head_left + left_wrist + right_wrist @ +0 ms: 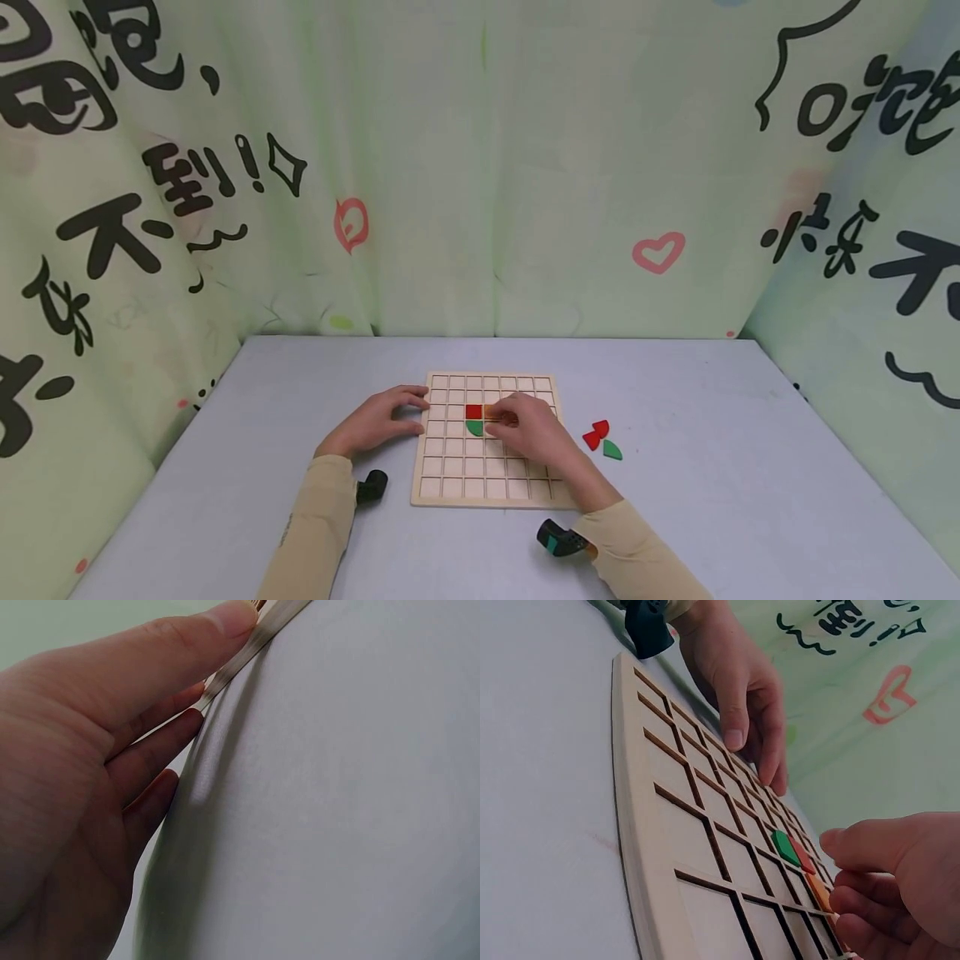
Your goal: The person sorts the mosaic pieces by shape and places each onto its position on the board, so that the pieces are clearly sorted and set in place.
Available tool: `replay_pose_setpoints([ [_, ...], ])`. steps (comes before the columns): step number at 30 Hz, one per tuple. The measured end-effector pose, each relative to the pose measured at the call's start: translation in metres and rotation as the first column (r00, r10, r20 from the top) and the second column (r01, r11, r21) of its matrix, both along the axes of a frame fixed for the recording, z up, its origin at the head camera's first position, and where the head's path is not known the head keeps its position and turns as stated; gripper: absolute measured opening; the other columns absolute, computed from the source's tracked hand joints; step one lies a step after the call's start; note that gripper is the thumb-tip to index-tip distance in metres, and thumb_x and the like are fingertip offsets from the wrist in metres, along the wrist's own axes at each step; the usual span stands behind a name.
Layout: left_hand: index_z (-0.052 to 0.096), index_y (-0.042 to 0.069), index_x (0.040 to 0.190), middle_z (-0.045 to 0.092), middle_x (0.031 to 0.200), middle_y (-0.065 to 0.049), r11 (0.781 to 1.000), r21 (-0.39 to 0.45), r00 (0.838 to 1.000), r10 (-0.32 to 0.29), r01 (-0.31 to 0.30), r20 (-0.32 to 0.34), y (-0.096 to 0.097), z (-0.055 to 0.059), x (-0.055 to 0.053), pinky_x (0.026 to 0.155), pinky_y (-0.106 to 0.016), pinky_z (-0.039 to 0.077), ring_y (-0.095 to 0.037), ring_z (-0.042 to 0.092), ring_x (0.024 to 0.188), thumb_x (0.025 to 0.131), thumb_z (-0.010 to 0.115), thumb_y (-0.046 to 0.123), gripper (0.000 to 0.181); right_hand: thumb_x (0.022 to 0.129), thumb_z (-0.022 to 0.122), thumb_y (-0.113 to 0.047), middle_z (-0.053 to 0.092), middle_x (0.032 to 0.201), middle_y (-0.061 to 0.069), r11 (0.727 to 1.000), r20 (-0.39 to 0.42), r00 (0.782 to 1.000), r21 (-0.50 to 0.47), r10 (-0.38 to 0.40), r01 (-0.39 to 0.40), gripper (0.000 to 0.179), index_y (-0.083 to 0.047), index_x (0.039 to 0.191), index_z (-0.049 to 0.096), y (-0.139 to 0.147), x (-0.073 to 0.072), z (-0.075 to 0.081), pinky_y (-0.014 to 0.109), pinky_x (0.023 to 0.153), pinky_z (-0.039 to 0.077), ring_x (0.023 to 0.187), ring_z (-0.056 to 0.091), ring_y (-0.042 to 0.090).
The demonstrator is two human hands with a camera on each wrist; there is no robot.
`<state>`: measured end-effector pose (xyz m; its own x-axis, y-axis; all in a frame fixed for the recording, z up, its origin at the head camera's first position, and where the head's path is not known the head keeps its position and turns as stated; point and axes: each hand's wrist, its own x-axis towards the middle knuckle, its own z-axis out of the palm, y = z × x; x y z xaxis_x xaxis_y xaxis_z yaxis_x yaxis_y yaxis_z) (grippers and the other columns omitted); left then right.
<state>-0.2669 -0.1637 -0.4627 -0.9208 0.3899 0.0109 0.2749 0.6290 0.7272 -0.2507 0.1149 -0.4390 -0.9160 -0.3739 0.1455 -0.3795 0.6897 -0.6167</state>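
A square wooden grid board (442, 467) lies on the table. Near its middle sit a red square piece (474, 412), a green rounded piece (475, 427) below it and an orange piece (819, 892) beside the red one. My right hand (528, 425) is over the board, its bent fingertips right at the orange piece; the thumb stands apart from the fingers, with nothing visible between them. My left hand (382, 419) rests at the board's left edge, its fingers and thumb spread along the rim, as the left wrist view also shows.
Right of the board lie two red pieces (592, 439) and a green quarter-round piece (612, 450). The white table (697, 467) is bordered at the back and sides by a pale green curtain (555, 167) with black lettering. Dark wrist cameras (561, 538) sit on both wrists.
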Motion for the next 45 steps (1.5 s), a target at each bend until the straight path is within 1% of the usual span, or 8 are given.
replay_pose_setpoints([
  [5,0.068,0.012,0.118,0.048,0.146,-0.001,1.000,-0.001,1.000,0.001,-0.001,-0.002,0.000,-0.001,0.000,0.114,-0.043,0.033,-0.025,0.037,0.140,0.085,0.077,0.023,0.036,0.087,0.075,-0.015,0.067,0.099,-0.001,0.998,0.046,0.999,-0.054,-0.028,0.031,0.022,-0.008,0.108,0.074,0.009,0.002,0.004,0.028,0.078,0.054,0.085,0.059,0.011],
  [11,0.068,0.011,0.119,0.048,0.146,-0.002,1.000,-0.005,1.000,-0.005,0.005,-0.004,-0.001,0.000,-0.001,0.114,-0.043,0.033,-0.025,0.037,0.140,0.085,0.077,0.023,0.037,0.087,0.076,-0.018,0.067,0.102,0.000,0.997,0.041,0.998,-0.059,-0.051,0.053,0.024,-0.008,0.109,0.073,0.025,0.007,0.009,0.029,0.079,0.055,0.088,0.061,0.013],
  [18,0.068,0.011,0.118,0.048,0.146,-0.003,1.000,-0.002,1.000,-0.007,0.007,-0.004,0.000,0.003,0.000,0.114,-0.043,0.033,-0.026,0.037,0.140,0.085,0.077,0.022,0.036,0.088,0.075,-0.019,0.067,0.107,0.003,0.995,0.043,0.995,-0.036,-0.090,0.092,0.027,-0.007,0.111,0.071,0.053,0.013,0.014,0.032,0.080,0.055,0.091,0.062,0.016],
  [25,0.068,0.010,0.118,0.048,0.146,-0.002,1.000,-0.002,1.000,-0.003,0.003,-0.005,0.000,0.002,-0.001,0.114,-0.043,0.033,-0.026,0.037,0.140,0.085,0.078,0.022,0.036,0.089,0.073,-0.018,0.067,0.110,0.007,0.994,-0.001,0.994,-0.005,-0.113,0.113,0.029,-0.004,0.114,0.069,0.086,0.020,0.018,0.036,0.080,0.055,0.094,0.063,0.020],
  [31,0.068,0.010,0.118,0.048,0.146,-0.003,1.000,-0.011,1.000,-0.009,0.009,-0.009,-0.001,0.001,0.000,0.114,-0.044,0.033,-0.026,0.037,0.139,0.085,0.077,0.022,0.036,0.089,0.073,-0.019,0.066,0.106,0.007,0.983,0.031,0.983,0.034,-0.181,0.180,0.030,-0.005,0.115,0.069,0.105,0.026,0.019,0.032,0.073,0.053,0.089,0.059,0.019],
  [34,0.068,0.010,0.119,0.049,0.146,-0.003,1.000,-0.012,1.000,-0.013,0.013,-0.010,-0.002,0.001,0.000,0.114,-0.043,0.033,-0.026,0.038,0.139,0.085,0.077,0.021,0.036,0.088,0.073,-0.018,0.066,0.105,0.007,0.981,0.032,0.981,0.041,-0.193,0.192,0.030,-0.005,0.115,0.068,0.113,0.027,0.017,0.032,0.073,0.055,0.088,0.059,0.018],
  [39,0.068,0.011,0.119,0.048,0.146,-0.002,1.000,-0.009,1.000,-0.006,0.006,-0.001,-0.001,0.001,0.000,0.114,-0.043,0.033,-0.026,0.037,0.140,0.086,0.077,0.022,0.036,0.088,0.073,-0.015,0.065,0.111,0.010,0.977,0.035,0.978,0.061,-0.205,0.203,0.031,-0.004,0.117,0.068,0.127,0.030,0.017,0.037,0.078,0.058,0.096,0.062,0.024],
  [45,0.068,0.011,0.118,0.048,0.146,-0.001,1.000,-0.002,1.000,-0.005,0.005,0.001,-0.001,0.002,0.001,0.114,-0.043,0.033,-0.025,0.037,0.140,0.086,0.077,0.021,0.035,0.088,0.072,-0.014,0.063,0.116,0.014,0.969,0.050,0.971,0.086,-0.235,0.230,0.033,-0.004,0.119,0.066,0.141,0.033,0.014,0.038,0.075,0.058,0.098,0.061,0.028],
])
